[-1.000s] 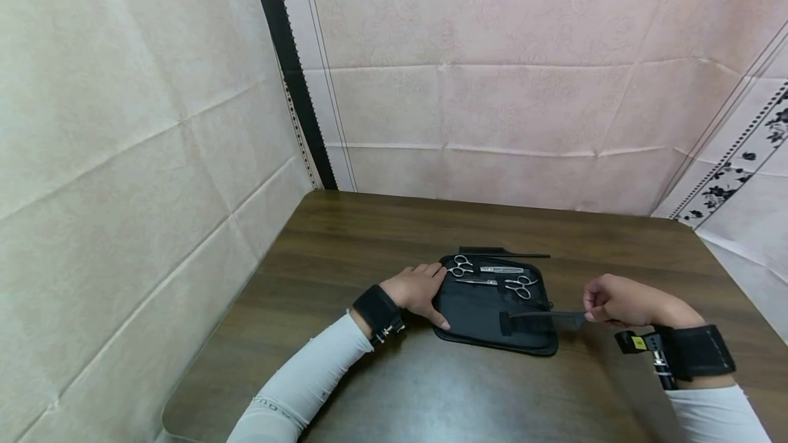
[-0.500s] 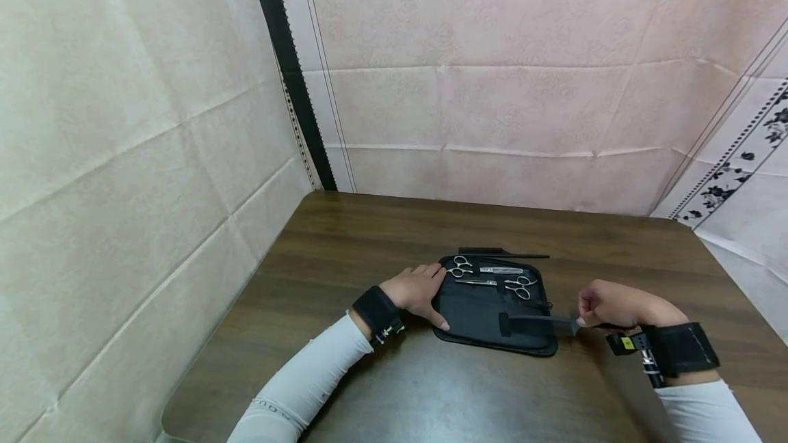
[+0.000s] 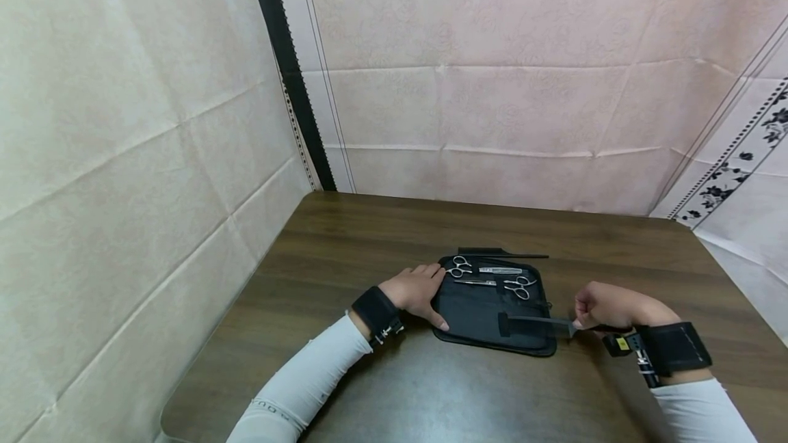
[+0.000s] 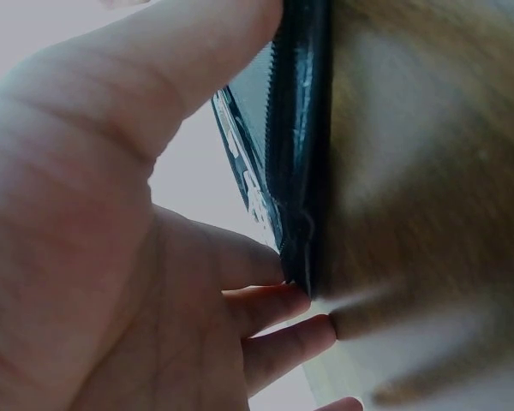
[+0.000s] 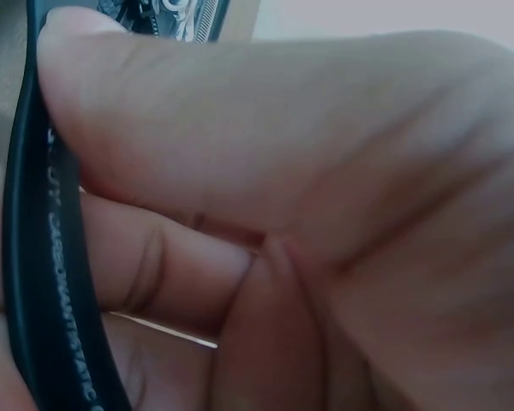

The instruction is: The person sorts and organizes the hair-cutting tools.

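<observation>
A person's left hand [image 3: 416, 292] is resting with fingers spread, touching the left edge of a black case [image 3: 470, 313] without clasping it. Right of the case, the right hand [image 3: 609, 306] is firmly pinching the handle of a black comb [image 3: 537, 319], which is reaching over the case's near right part. Two scissors [image 3: 500, 270] are lying on the case's far half.

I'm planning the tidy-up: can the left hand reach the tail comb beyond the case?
Probably yes: the left hand touches the case, close to the tail comb, and nothing visible blocks the way.
</observation>
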Demonstrator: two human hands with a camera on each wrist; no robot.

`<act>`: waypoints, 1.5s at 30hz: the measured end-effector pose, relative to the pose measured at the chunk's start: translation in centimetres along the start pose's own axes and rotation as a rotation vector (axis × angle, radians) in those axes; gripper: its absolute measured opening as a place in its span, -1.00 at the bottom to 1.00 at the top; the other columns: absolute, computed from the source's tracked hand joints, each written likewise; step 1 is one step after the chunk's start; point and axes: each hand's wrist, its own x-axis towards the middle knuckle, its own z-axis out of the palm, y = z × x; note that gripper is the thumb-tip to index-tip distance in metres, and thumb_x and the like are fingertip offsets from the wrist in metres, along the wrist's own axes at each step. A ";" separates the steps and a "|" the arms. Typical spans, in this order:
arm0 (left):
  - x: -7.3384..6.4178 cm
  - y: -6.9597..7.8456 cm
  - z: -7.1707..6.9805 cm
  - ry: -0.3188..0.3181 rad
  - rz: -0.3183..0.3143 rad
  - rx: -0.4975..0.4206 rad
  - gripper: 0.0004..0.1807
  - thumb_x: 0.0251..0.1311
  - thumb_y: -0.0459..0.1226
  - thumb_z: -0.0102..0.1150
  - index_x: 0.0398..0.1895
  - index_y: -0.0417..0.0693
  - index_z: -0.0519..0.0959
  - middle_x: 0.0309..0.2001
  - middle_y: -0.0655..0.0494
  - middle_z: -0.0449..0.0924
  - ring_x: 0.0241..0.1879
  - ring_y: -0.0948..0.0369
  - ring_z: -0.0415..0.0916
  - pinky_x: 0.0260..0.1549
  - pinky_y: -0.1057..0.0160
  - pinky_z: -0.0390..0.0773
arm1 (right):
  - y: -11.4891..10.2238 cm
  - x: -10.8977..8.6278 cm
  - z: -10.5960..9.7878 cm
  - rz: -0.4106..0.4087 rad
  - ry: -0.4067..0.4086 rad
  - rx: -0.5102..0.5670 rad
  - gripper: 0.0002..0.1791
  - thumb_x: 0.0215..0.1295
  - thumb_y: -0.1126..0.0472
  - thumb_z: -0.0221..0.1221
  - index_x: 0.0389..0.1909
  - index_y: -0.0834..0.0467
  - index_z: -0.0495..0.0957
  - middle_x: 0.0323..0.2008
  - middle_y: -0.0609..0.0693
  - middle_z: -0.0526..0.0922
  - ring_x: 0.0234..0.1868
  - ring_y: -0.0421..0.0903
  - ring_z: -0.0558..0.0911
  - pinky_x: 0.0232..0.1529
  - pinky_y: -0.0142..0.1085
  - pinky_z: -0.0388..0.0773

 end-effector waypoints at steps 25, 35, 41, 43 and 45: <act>-0.3 0.1 -0.3 -0.006 0.004 -0.008 0.31 0.02 0.40 0.39 0.69 -0.04 0.01 0.69 0.03 -0.02 0.64 0.08 0.00 0.56 -0.04 0.16 | -0.2 0.7 0.7 -0.051 -0.013 -0.022 -0.80 0.35 0.24 0.32 -0.43 0.16 0.53 -0.52 -0.10 0.49 -0.49 -0.14 0.57 -0.43 -0.33 0.51; -0.3 0.1 -0.4 -0.008 0.002 0.006 0.31 0.04 0.40 0.38 0.69 -0.06 0.01 0.68 0.03 -0.02 0.64 0.07 0.00 0.57 -0.03 0.16 | 0.0 1.0 0.7 -0.068 -0.033 0.023 -0.80 0.35 0.25 0.32 -0.42 0.19 0.52 -0.51 -0.09 0.49 -0.50 -0.12 0.58 -0.46 -0.33 0.53; -0.2 0.1 -0.2 -0.005 0.008 0.033 0.32 0.04 0.42 0.35 0.69 -0.06 0.00 0.68 0.03 -0.01 0.64 0.07 0.00 0.56 0.00 0.18 | 0.0 1.2 0.8 -0.099 -0.036 0.015 -0.78 0.37 0.27 0.31 -0.46 0.18 0.51 -0.54 -0.10 0.51 -0.54 -0.15 0.60 -0.47 -0.35 0.52; -0.2 0.1 -0.2 -0.008 0.008 0.033 0.32 0.04 0.42 0.35 0.69 -0.06 -0.01 0.68 0.02 -0.02 0.65 0.07 -0.01 0.56 0.00 0.18 | -0.1 1.2 0.9 -0.093 -0.034 0.021 -0.78 0.37 0.27 0.31 -0.45 0.18 0.51 -0.54 -0.10 0.52 -0.54 -0.15 0.60 -0.47 -0.35 0.53; -0.2 0.1 -0.2 -0.006 0.007 0.033 0.32 0.04 0.42 0.35 0.69 -0.06 -0.01 0.69 0.03 -0.03 0.65 0.07 -0.01 0.56 0.00 0.18 | -0.1 1.1 1.0 -0.085 -0.031 0.026 -0.78 0.37 0.28 0.30 -0.45 0.18 0.51 -0.53 -0.10 0.51 -0.53 -0.14 0.59 -0.48 -0.34 0.54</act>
